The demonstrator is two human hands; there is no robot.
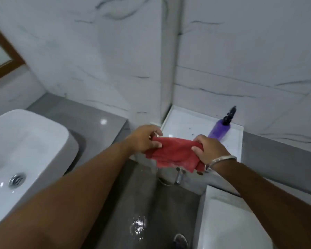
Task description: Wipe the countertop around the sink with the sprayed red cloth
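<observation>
A red cloth (pixel 174 153) hangs stretched between both hands in mid-air, right of the sink. My left hand (pixel 144 139) pinches its left edge. Gripping the right edge is my right hand (pixel 208 150), which wears a metal bangle at the wrist. The white basin (pixel 31 141) sits at the left on a grey countertop (pixel 90 115), its steel drain (pixel 17 179) showing. Neither hand touches the countertop.
A purple spray bottle (pixel 221 128) with a black nozzle stands on a white ledge (pixel 187 123) behind the cloth. A chrome tap (pixel 179 177) juts from the low wall under the cloth. Wet grey floor (pixel 151 212) lies below. Marble walls close the corner; a wood-framed mirror (pixel 0 56) hangs at left.
</observation>
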